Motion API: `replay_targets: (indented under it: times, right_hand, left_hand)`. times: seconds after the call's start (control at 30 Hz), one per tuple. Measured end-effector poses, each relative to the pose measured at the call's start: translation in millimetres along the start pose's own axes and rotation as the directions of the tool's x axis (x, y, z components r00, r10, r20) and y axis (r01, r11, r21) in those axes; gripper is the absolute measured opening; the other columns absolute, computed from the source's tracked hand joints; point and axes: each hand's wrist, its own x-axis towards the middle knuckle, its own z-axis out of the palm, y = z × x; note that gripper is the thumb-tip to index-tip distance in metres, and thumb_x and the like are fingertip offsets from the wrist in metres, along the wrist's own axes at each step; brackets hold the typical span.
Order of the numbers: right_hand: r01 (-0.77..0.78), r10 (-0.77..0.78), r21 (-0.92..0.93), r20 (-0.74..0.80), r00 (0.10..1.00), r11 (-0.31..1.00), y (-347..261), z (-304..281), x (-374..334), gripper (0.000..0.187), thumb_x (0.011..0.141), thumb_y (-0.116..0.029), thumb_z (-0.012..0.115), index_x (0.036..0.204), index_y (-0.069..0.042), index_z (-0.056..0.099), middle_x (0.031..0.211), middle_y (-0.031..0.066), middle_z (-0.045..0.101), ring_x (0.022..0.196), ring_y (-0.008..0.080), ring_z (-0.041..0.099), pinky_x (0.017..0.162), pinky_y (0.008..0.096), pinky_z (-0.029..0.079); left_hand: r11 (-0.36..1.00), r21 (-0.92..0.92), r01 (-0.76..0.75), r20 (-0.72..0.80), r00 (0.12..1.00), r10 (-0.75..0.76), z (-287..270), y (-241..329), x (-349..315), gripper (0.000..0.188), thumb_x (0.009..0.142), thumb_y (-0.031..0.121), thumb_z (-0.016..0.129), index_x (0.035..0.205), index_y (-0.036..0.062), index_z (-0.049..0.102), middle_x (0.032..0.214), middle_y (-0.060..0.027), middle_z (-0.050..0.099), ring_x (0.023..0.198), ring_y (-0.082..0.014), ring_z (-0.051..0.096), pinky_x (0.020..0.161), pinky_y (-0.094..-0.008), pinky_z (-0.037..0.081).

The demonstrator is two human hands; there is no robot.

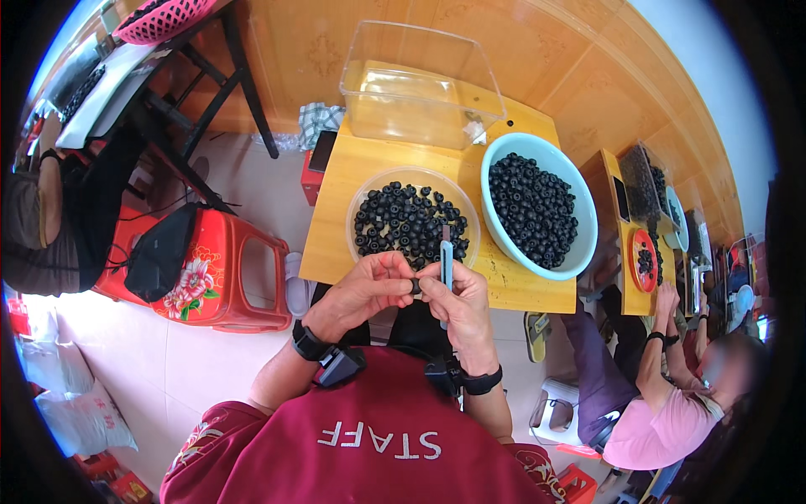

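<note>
Black and small, one round piece (416, 286) is held up btwn both hands, just off the near edge of a clear round tray (395, 175). L hand (369, 290) pinches it btwn thumb & index tips, other fingers bent loosely alongside. R hand (460, 307) has its thumb tip pressed up to the same piece, w/ fingers folded round a slim blue tool (447, 267); exact hold of the rear fingers is hidden, can't tell. Tool stands lengthwise in the grip, narrow grey end pointing away from the person, over the tray. Tray's full of similar dark pieces, some w/ a hole showing. Just to its R, a pale blue basin (586, 223) holds a bigger heap of same. Both sit on a yellow wooden table (327, 244), w/ dark crumbs nr the basin. Behind them, a clear rectangular bin (420, 126), w/ a crumpled white scrap (476, 132) by its R corner. Off the table's L side: checked cloth (317, 122) & a dark flat slab (321, 151). Further L, a red flowered stool (235, 244) w/ black bag (168, 252) on top; up in the corner, a pink basket (159, 29). Far R, a co-worker in a pink top (663, 433) reaches toward another table, nr a red dish (635, 277) w/ dark pieces in it.
</note>
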Motion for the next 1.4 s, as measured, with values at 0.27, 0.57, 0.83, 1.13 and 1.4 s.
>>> replay_targets:
  times: [0.27,0.57,0.83,1.13,1.4]
  right_hand:
    - [0.258,-0.275,-0.346,0.000,0.961,0.902,9.0,15.3,-2.0,0.017,0.079,-0.001,0.064,0.097,-0.001,0.061,0.080,0.0037,0.064,0.075,0.0100,0.060,0.069,0.0240,0.048]
    - [0.174,-0.286,-0.554,-0.123,0.950,0.814,3.5,-34.7,12.5,0.005,0.078,-0.008,0.061,0.082,-0.005,0.059,0.066,-0.0001,0.058,0.062,0.0063,0.051,0.056,0.0224,0.040]
    - [0.166,-0.836,-0.914,-0.249,0.489,0.369,-77.6,-135.8,35.3,0.018,0.083,-0.011,0.060,0.098,-0.003,0.060,0.069,0.0044,0.057,0.061,0.0099,0.051,0.054,0.0252,0.042]
    - [0.206,-0.735,-0.929,-0.094,0.671,0.307,-19.2,-84.6,30.3,0.021,0.078,-0.005,0.063,0.097,0.003,0.060,0.079,0.0150,0.058,0.068,0.0235,0.056,0.063,0.0329,0.043]
    - [0.051,-0.794,-0.980,-0.126,0.594,0.193,3.2,-81.2,38.0,0.017,0.077,-0.003,0.062,0.094,0.000,0.062,0.075,0.0121,0.050,0.067,0.0277,0.052,0.059,0.0366,0.042]
  left_hand:
    - [1.000,0.013,-0.022,-0.011,1.000,0.023,-12.9,-7.0,1.0,0.012,0.081,0.004,0.063,0.089,0.0042,0.054,0.085,-0.0048,0.061,0.072,-0.0125,0.062,0.065,-0.0220,0.052]
    - [0.985,0.167,0.030,-0.201,0.980,0.004,-3.0,1.0,-3.0,0.015,0.087,0.011,0.058,0.100,0.0041,0.055,0.095,-0.0061,0.060,0.073,-0.0103,0.060,0.068,-0.0220,0.051]
    - [0.914,0.407,0.002,-0.342,0.928,0.150,-24.1,5.8,-9.4,0.015,0.086,0.014,0.059,0.097,0.0040,0.055,0.091,-0.0043,0.060,0.074,-0.0100,0.060,0.069,-0.0221,0.049]
    - [0.877,0.480,-0.024,-0.370,0.901,0.227,-31.1,5.2,-8.3,0.013,0.086,0.010,0.059,0.096,0.0017,0.056,0.087,-0.0043,0.060,0.072,-0.0111,0.060,0.067,-0.0232,0.050]
    - [0.420,0.905,-0.073,-0.078,0.941,0.330,-29.0,18.1,48.0,0.022,0.074,0.002,0.063,0.095,-0.0022,0.056,0.087,-0.0096,0.059,0.074,-0.0176,0.061,0.064,-0.0274,0.050]
